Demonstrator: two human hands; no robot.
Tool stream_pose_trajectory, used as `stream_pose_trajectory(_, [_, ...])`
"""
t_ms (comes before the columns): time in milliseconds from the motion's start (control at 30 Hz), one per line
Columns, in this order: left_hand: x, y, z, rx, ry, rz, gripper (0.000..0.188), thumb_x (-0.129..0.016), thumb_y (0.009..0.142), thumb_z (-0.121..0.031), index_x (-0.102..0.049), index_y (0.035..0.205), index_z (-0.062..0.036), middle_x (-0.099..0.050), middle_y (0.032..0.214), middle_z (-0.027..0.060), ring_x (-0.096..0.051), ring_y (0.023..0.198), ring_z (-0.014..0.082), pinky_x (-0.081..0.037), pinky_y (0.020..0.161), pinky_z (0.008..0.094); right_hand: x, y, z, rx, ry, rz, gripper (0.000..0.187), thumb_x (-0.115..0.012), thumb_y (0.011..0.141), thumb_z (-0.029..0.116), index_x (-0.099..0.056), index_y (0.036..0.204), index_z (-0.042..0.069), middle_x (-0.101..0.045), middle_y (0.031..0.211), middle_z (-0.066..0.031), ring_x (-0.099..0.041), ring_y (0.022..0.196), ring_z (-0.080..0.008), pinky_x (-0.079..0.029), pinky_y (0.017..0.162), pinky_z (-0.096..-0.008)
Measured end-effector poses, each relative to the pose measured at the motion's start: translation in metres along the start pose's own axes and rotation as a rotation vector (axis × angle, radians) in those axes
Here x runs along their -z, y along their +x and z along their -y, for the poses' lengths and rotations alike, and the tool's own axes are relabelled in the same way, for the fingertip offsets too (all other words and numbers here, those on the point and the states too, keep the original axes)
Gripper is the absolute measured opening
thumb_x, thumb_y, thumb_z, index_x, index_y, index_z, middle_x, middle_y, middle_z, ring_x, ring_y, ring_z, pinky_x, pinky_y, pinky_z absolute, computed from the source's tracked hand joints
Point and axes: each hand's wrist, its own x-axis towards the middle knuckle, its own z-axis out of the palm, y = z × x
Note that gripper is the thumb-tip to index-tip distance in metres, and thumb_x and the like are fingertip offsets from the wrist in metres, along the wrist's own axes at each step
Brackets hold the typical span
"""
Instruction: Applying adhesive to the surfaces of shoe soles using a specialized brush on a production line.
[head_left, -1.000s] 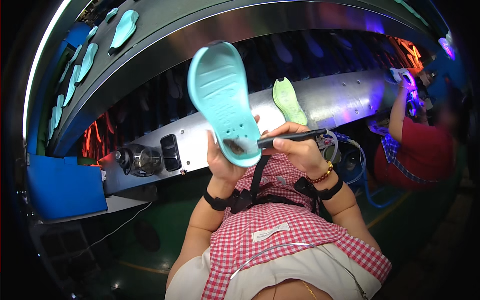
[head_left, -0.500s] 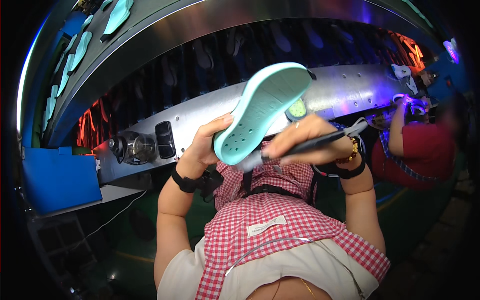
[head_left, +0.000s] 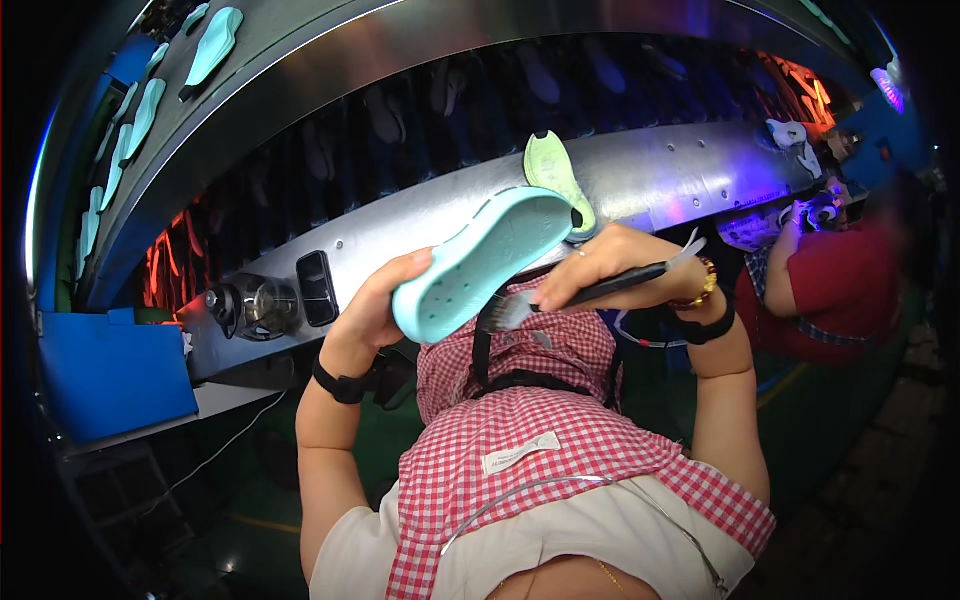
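Observation:
A turquoise shoe sole (head_left: 490, 255) with small holes at its near end is tilted above my lap. My left hand (head_left: 372, 305) is closed on its near left end, thumb on the rim. In my right hand (head_left: 625, 262) is a brush (head_left: 514, 311) with a dark handle and pale bristles. The bristles are just right of the sole's near end; whether they touch it I cannot tell. Behind the turquoise sole, a light green sole (head_left: 552, 165) lies on the metal bench (head_left: 440, 195), its near end close to my right hand.
At the bench's left stand a black tray (head_left: 317, 288) and a glass jar (head_left: 270, 307). More turquoise soles (head_left: 214, 46) lie on the belt (head_left: 260, 60) at upper left. A blue box (head_left: 118, 378) stands left. A co-worker in red (head_left: 840, 270) sits at right near a white shoe part (head_left: 793, 146).
The turquoise sole has come lower and to the left, tilting flatter, which uncovers more of the green sole. The brush has drawn slightly away from the sole's edge.

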Motion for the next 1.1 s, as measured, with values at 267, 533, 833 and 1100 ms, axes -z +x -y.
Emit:
stream_pose_trajectory(267, [0.004,-0.02,-0.009,-0.177,0.09,-0.03,0.057,-0.047,0.077,-0.035,-0.046,0.116,0.0066,-0.056,0.106,0.0159,-0.057,0.088,0.0195,-0.043,0.077,0.0264,-0.015,-0.008,-0.006,0.005,0.055,-0.254,0.02,-0.065,0.07,-0.001,-0.062,0.089,0.0,-0.064,0.09,-0.0128,-0.061,0.088,-0.0228,-0.048,0.079,-0.0295])
stream_pose_trajectory(533, [-0.011,0.04,0.032,-0.36,-0.613,0.076,0.085,-0.017,0.078,-0.07,-0.034,0.126,-0.003,-0.044,0.121,0.0184,-0.043,0.111,0.035,-0.035,0.092,0.0485,-0.034,0.008,0.01,0.008,-0.086,-0.654,0.02,-0.068,0.065,0.003,-0.065,0.085,0.002,-0.061,0.069,-0.0055,-0.058,0.065,-0.0123,-0.043,0.058,-0.0238])
stream_pose_trajectory(833, [-0.017,0.056,0.04,-0.453,-0.575,-0.119,0.086,-0.015,0.075,-0.074,-0.043,0.116,-0.0032,-0.055,0.101,0.0138,-0.053,0.093,0.032,-0.04,0.086,0.0484,-0.059,0.023,-0.003,-0.032,-0.353,-0.557,0.015,-0.065,0.066,0.009,-0.064,0.081,0.005,-0.059,0.067,-0.0099,-0.058,0.064,-0.0217,-0.046,0.059,-0.0295])
stream_pose_trajectory(1100, [-0.028,0.052,0.034,-0.573,-0.63,-0.1,0.093,-0.015,0.069,-0.079,-0.043,0.114,-0.0032,-0.055,0.095,0.0149,-0.056,0.087,0.0295,-0.044,0.081,0.047,-0.03,0.028,-0.004,-0.014,-0.071,-0.706,0.018,-0.067,0.068,0.007,-0.065,0.086,0.003,-0.063,0.077,-0.0113,-0.058,0.063,-0.0155,-0.046,0.059,-0.025])
